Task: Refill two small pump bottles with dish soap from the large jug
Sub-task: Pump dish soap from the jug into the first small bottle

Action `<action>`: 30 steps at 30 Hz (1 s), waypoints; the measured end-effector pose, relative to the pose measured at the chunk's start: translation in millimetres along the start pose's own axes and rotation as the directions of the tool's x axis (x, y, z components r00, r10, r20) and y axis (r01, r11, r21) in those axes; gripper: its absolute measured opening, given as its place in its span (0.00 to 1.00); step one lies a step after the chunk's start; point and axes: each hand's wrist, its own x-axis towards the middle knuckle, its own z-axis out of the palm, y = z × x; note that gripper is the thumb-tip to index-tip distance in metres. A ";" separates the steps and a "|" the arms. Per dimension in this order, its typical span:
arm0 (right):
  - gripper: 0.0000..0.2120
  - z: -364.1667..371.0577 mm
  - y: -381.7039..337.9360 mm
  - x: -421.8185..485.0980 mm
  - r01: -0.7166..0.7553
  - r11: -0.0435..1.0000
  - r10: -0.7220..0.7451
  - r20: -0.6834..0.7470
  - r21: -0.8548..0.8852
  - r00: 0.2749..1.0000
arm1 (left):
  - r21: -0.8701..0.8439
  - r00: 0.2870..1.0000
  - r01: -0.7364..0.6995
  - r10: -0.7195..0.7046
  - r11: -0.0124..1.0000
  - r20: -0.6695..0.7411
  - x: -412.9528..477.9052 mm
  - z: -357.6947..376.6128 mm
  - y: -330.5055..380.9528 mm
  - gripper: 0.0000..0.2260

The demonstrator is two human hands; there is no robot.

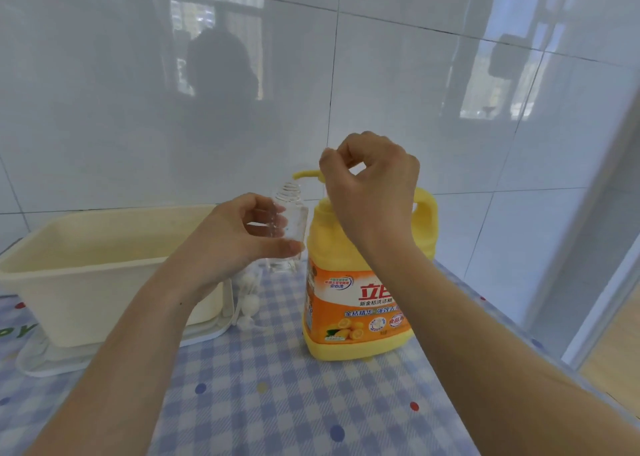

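Filling an open bottle at the jug's pump

The left hand (242,234) grips a clear, capless bottle (294,210) between thumb and curled fingers, its threaded neck just under the yellow pump (306,174) spout, likely to catch the soap. The right hand (370,185) is curled down over the pump, seemingly set to press it. The bottle looks nearly empty, so filling seems barely begun. The jug (360,303) stands upright on the checked worktop (277,403), just right of the bottle. I cannot tell whether the bottle's base touches the worktop. Small white parts (250,304), perhaps the removed pump tops, lie near a cream tub (86,265) at the left.
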 end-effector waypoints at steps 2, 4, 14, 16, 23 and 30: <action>0.13 -0.9 -0.3 5.4 0.027 0.999 -0.027 0.018 -0.038 0.999 | -0.031 1.000 0.003 -0.003 1.000 -0.005 0.7 0.5 0.5 0.34; 0.13 -2.2 1.3 5.4 0.045 0.998 -0.044 0.026 -0.049 0.999 | -0.048 1.000 0.001 -0.001 0.999 0.004 0.2 0.9 0.9 0.35; 0.13 -5.8 4.3 -5.0 0.034 0.999 -0.034 0.013 0.011 0.999 | -0.041 1.000 0.002 -0.003 0.999 -0.011 4.1 0.2 -2.8 0.26; 0.13 -5.7 4.8 -5.2 0.018 0.999 -0.019 0.017 0.031 1.000 | -0.031 1.000 -0.003 0.002 1.000 -0.021 5.2 0.4 -3.8 0.25; 0.13 -2.9 7.6 -9.8 0.032 0.998 -0.032 0.012 0.055 0.999 | -0.013 0.999 -0.021 0.021 1.000 -0.038 5.8 2.1 -4.9 0.22; 0.12 2.1 19.7 -22.4 0.082 0.997 -0.082 0.012 -0.001 0.997 | 0.067 1.000 0.020 -0.020 0.998 0.011 5.9 -0.6 -8.6 0.23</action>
